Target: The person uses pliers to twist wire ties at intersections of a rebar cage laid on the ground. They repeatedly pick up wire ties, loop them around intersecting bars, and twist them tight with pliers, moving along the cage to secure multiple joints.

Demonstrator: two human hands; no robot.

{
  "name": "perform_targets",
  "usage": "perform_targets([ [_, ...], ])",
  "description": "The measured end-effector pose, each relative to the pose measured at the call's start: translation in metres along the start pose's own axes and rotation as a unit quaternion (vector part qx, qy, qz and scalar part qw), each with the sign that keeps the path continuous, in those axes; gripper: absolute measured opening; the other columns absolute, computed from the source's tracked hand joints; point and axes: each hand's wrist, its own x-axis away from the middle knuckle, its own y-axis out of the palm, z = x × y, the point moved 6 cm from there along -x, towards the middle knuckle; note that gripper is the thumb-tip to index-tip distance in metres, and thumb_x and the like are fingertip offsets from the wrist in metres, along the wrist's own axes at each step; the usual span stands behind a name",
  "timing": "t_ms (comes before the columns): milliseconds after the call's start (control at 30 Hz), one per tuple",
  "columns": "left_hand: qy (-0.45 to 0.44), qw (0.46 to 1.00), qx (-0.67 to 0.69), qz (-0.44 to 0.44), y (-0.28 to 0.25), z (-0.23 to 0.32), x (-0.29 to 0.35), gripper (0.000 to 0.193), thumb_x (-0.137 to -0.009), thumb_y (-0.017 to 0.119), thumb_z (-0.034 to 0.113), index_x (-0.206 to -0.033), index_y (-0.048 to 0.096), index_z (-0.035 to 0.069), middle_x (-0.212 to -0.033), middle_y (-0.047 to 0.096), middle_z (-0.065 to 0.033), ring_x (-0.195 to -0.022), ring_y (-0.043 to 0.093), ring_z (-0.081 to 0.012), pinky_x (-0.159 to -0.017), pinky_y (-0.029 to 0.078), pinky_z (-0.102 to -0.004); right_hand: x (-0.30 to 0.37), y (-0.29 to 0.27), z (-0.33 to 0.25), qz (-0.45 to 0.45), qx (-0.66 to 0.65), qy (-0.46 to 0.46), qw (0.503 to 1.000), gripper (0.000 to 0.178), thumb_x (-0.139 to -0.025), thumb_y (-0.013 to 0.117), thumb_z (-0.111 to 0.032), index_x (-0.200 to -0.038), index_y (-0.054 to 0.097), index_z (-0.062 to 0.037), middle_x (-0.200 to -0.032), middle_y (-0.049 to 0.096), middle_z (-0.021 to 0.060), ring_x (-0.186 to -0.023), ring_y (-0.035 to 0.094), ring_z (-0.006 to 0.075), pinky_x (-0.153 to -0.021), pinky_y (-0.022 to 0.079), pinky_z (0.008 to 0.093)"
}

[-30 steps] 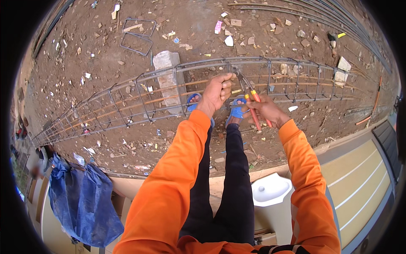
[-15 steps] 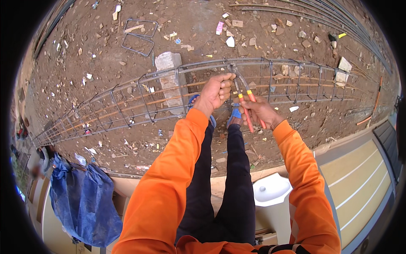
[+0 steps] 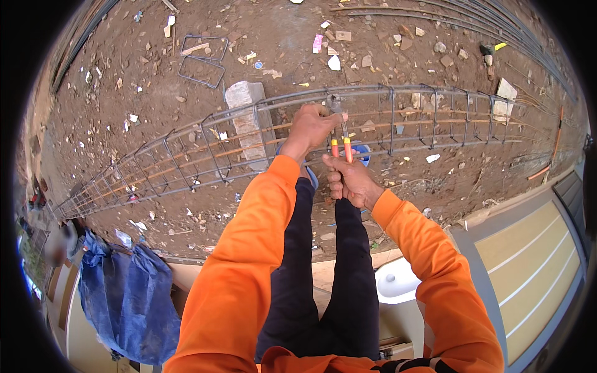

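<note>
My right hand (image 3: 356, 181) is closed round the red-and-yellow handles of a pair of pincers (image 3: 347, 149). Their jaws meet the top bar of a long rebar cage (image 3: 392, 121), which runs across in front of me. My left hand (image 3: 306, 129) is at the same bar, just left of the pincers, its fingers bent and pressed together. Whatever lies between those fingers is hidden.
A concrete block (image 3: 245, 94) sits under the cage. Beyond it lie two loose wire stirrups (image 3: 204, 48), and long steel bars (image 3: 491, 28) at the far right. Near me are a blue tarp (image 3: 127, 298) and a white basin (image 3: 397, 283). Rubble litters the dirt.
My right hand has swung the pincers left and more upright, bringing the handles closer together. My left hand has shifted slightly left and up, its fingers now reaching toward the pincers.
</note>
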Motion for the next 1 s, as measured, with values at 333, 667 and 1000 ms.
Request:
perform_targets([
  [333,0.034,0.989,-0.133,0.048,0.000,0.016,0.015,0.050,-0.088,0.064,0.047,-0.094,0.070,-0.002,-0.073,0.066,-0.0171,-0.073,0.064,-0.0310,-0.070,0.048,-0.0415,0.001,-0.008,0.000,-0.027,-0.007,-0.059,0.998,0.026,-0.096,0.060,-0.028,-0.107,0.058,-0.0046,-0.082,0.062,0.0055,-0.070,0.059,0.0146,-0.063,0.051,0.0327],
  [667,0.126,0.930,-0.345,0.036,-0.054,0.030,-0.021,0.032,-0.089,0.065,0.039,-0.102,0.069,0.010,-0.105,0.067,-0.0134,-0.096,0.064,-0.0363,-0.081,0.050,-0.0447,0.032,-0.112,-0.032,0.206,0.487,-0.391,0.753,0.051,-0.094,0.061,-0.025,-0.134,0.046,0.0021,-0.106,0.056,0.0211,-0.098,0.060,0.0367,-0.082,0.050,0.0461],
  [1000,0.104,0.888,-0.416,0.164,-0.027,0.035,-0.013,0.027,-0.085,0.068,0.031,-0.097,0.068,0.006,-0.088,0.068,-0.0162,-0.086,0.066,-0.0386,-0.078,0.051,-0.0473,0.036,-0.103,-0.062,0.397,0.669,-0.376,0.503,0.059,-0.085,0.066,-0.020,-0.136,0.044,0.0015,-0.118,0.051,0.0167,-0.110,0.053,0.0355,-0.088,0.045,0.0467],
])
